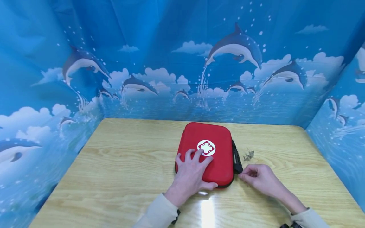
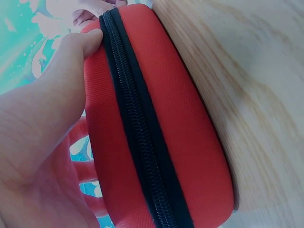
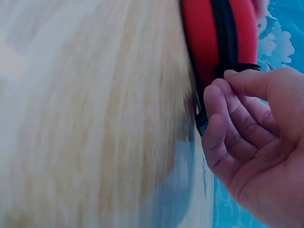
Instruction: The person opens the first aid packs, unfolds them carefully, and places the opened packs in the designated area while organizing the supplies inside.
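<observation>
A red first-aid case (image 1: 218,139) with a white cross emblem lies flat on the wooden table. My left hand (image 1: 190,173) rests on its lid with fingers spread, the thumb over the near edge. In the left wrist view that thumb touches the case beside the black zipper (image 2: 135,114), which runs closed along this side. At the case's right side, near the black carry handle (image 1: 236,158), my right hand (image 1: 260,179) pinches the zipper pull between thumb and forefinger. Its fingertips mostly hide the pull; a bit of black shows at them in the right wrist view.
The wooden table (image 1: 128,158) reaches back to a blue curtain (image 1: 159,38) printed with dolphins, which also hangs at both sides. A small dark mark (image 1: 248,155) shows on the table right of the handle.
</observation>
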Motion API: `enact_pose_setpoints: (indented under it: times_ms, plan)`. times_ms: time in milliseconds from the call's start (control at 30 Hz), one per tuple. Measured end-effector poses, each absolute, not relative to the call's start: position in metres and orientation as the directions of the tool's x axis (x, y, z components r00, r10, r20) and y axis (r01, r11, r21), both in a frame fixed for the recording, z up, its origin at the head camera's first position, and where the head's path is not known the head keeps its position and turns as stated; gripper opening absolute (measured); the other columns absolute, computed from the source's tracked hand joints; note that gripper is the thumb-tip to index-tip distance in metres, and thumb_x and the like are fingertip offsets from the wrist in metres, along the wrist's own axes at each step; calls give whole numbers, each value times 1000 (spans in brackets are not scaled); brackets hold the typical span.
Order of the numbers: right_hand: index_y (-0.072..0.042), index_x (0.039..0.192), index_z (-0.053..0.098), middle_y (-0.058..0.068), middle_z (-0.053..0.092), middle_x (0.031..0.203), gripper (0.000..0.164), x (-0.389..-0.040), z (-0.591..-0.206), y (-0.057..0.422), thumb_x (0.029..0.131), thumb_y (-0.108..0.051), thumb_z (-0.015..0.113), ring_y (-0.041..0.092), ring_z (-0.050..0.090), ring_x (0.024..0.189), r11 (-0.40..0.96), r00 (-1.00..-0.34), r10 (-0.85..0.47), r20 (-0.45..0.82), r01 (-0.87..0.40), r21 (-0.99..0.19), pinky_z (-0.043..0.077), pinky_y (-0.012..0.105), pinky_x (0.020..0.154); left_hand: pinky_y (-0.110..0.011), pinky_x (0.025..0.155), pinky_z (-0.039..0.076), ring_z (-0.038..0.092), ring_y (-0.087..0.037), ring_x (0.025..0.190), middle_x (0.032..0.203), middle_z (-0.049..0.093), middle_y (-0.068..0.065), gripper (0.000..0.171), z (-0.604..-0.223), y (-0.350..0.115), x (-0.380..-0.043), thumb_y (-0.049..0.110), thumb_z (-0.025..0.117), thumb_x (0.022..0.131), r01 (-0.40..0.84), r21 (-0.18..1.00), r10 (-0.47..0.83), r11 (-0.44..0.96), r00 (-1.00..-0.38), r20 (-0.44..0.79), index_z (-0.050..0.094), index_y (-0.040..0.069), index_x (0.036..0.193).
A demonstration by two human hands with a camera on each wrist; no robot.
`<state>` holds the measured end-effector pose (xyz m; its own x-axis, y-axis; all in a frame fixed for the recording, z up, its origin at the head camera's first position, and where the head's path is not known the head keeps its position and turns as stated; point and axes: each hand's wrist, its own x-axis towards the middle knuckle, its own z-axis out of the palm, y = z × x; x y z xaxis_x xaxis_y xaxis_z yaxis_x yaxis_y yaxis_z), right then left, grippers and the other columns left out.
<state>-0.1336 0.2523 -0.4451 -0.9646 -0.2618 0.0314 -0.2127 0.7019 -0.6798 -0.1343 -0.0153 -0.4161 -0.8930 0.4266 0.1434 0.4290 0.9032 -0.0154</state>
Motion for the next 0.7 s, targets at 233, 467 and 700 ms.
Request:
enact_pose_setpoints:
  times_ms: [233, 467, 700]
  plan:
    - [-24, 77, 71, -13, 66, 66, 7, -132, -447, 253, 81, -18, 74, -2, 57, 58, 694, -946, -296, 133, -309, -650, 48, 20, 52, -66, 91, 39, 39, -30, 126, 138, 44, -3, 90, -417, -15, -134, 75, 69, 60, 430, -8, 426, 903, -892, 148, 41, 40, 138]
    - [-23, 79, 70, -18, 64, 68, 15, -133, -448, 248, 78, -9, 75, -7, 54, 61, 695, -893, -350, 282, -449, -561, 46, 17, 53, -65, 90, 39, 40, -29, 125, 137, 45, -3, 89, -417, -16, -134, 76, 68, 60, 429, -15, 425, 903, -890, 164, 42, 40, 137]
    - [-21, 80, 69, -14, 65, 69, 16, -135, -449, 245, 77, -5, 74, -8, 54, 62, 678, -877, -378, 297, -480, -556, 47, 17, 52, -65, 90, 39, 40, -30, 126, 138, 44, -3, 89, -417, -16, -134, 78, 65, 62, 430, -25, 429, 902, -890, 155, 41, 40, 138]
